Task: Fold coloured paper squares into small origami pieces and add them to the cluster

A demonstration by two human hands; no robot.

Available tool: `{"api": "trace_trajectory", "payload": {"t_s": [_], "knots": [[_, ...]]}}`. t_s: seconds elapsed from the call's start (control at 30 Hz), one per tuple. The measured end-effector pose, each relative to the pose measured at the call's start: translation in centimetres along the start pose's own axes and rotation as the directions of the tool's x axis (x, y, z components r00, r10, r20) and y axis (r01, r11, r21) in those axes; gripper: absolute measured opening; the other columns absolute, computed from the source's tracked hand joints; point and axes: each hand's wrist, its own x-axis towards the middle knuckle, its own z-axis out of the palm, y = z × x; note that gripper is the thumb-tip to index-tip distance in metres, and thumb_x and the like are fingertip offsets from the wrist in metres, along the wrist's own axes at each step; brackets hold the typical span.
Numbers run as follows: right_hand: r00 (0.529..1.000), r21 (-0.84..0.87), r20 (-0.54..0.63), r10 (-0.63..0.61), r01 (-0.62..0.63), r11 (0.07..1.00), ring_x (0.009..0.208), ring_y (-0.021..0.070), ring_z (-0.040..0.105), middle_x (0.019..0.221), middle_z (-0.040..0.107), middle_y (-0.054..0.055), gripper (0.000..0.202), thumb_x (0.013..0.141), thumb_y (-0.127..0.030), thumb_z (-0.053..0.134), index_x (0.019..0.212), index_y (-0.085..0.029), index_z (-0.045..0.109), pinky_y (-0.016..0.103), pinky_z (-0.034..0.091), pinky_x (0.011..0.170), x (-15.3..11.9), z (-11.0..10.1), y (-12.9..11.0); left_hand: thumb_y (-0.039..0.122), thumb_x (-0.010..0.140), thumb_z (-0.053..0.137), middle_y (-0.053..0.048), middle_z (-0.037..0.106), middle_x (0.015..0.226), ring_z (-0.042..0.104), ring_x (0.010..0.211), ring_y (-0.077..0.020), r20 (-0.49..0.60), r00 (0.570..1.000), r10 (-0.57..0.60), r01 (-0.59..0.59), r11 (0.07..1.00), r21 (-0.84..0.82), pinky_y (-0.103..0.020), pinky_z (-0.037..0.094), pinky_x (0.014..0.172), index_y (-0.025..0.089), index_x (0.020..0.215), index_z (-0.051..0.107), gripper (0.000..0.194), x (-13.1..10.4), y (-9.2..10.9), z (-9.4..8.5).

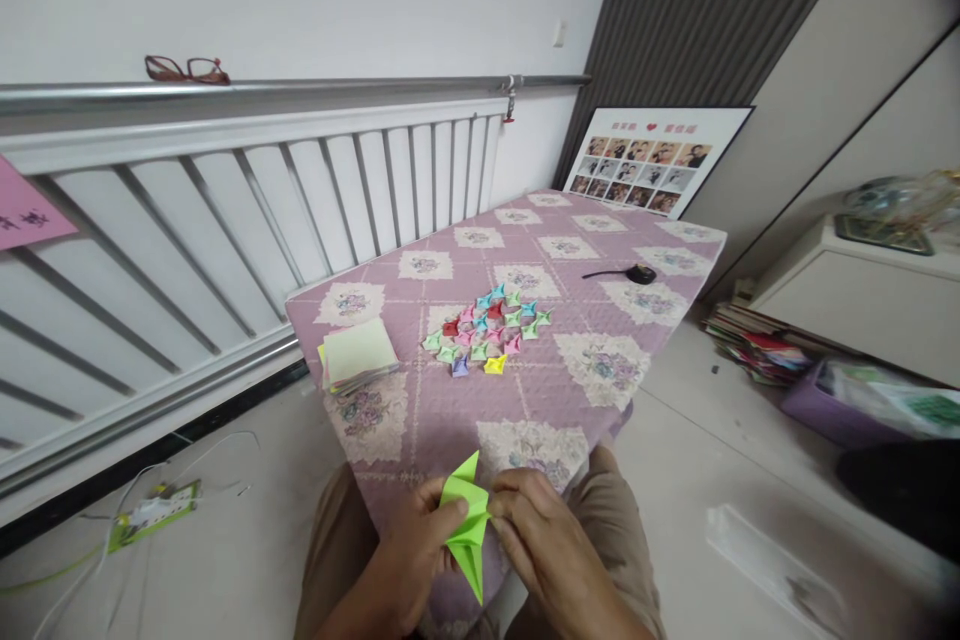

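Note:
A bright green folded paper (469,517), with pointed tips at its top and bottom, is held over the near edge of the table. My left hand (420,545) grips its left side, thumb across the front. At its right edge, my right hand (536,525) pinches the paper between closed fingers. Several small folded paper pieces (487,325) in green, pink, red, blue, purple and yellow stand grouped farther up the cloth. To their left lies a stack of square paper sheets (361,355), pale green on top.
A floral pink tablecloth (450,410) covers the table. A black object with a short cord (640,274) lies toward the right. A white radiator (360,190) runs along the left, with glasses (186,70) on the pipe above. A photo board (652,160) leans behind the far end.

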Motion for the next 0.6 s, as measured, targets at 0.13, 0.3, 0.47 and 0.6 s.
{"api": "trace_trajectory", "payload": {"t_s": [0.13, 0.3, 0.47, 0.6], "knots": [[1.0, -0.039, 0.004, 0.0, 0.001, 0.999, 0.091, 0.019, 0.059, 0.098, 0.06, 0.007, 0.015, 0.09, -0.009, 0.046, 0.093, -0.022, 0.054, 0.034, 0.054, 0.078, 0.2, -0.2, -0.1, 0.049, 0.064, 0.075, 0.002, 0.054, 0.067, 0.049, 0.059, -0.0126, 0.032, 0.999, 0.01, -0.014, 0.992, 0.123, -0.025, 0.038, 0.054, 0.018, 0.084, 0.058, 0.04, 0.0, -0.3, -0.2], [1.0, -0.089, -0.011, -0.021, 0.02, 0.996, 0.088, 0.0194, 0.059, 0.096, 0.061, 0.007, 0.014, 0.09, -0.01, 0.047, 0.091, -0.021, 0.056, 0.034, 0.054, 0.075, 0.2, -0.1, 0.0, 0.031, 0.063, 0.073, 0.003, 0.055, 0.065, 0.05, 0.057, -0.0126, 0.005, 0.999, 0.046, -0.045, 0.95, 0.31, -0.024, 0.039, 0.052, 0.018, 0.088, 0.057, 0.032, 0.4, -0.9, -0.5], [0.999, -0.098, 0.021, -0.027, 0.029, 0.995, 0.089, 0.02, 0.059, 0.097, 0.061, 0.007, 0.013, 0.089, -0.011, 0.048, 0.092, -0.021, 0.056, 0.035, 0.054, 0.076, 0.2, -0.1, 0.3, 0.027, 0.066, 0.065, 0.002, 0.054, 0.068, 0.051, 0.059, -0.0135, -0.014, 0.999, 0.052, -0.042, 0.924, 0.381, -0.025, 0.042, 0.051, 0.017, 0.088, 0.056, 0.025, 0.7, -1.0, -0.6], [0.999, -0.074, 0.032, -0.029, 0.031, 0.997, 0.09, 0.0193, 0.059, 0.097, 0.06, 0.006, 0.012, 0.09, -0.012, 0.049, 0.093, -0.021, 0.056, 0.034, 0.053, 0.077, 0.3, -0.3, 0.3, 0.029, 0.067, 0.064, 0.002, 0.053, 0.068, 0.05, 0.059, -0.0136, 0.024, 0.999, 0.045, -0.051, 0.933, 0.356, -0.026, 0.043, 0.052, 0.016, 0.087, 0.056, 0.025, 0.6, -1.0, -0.8]]}}
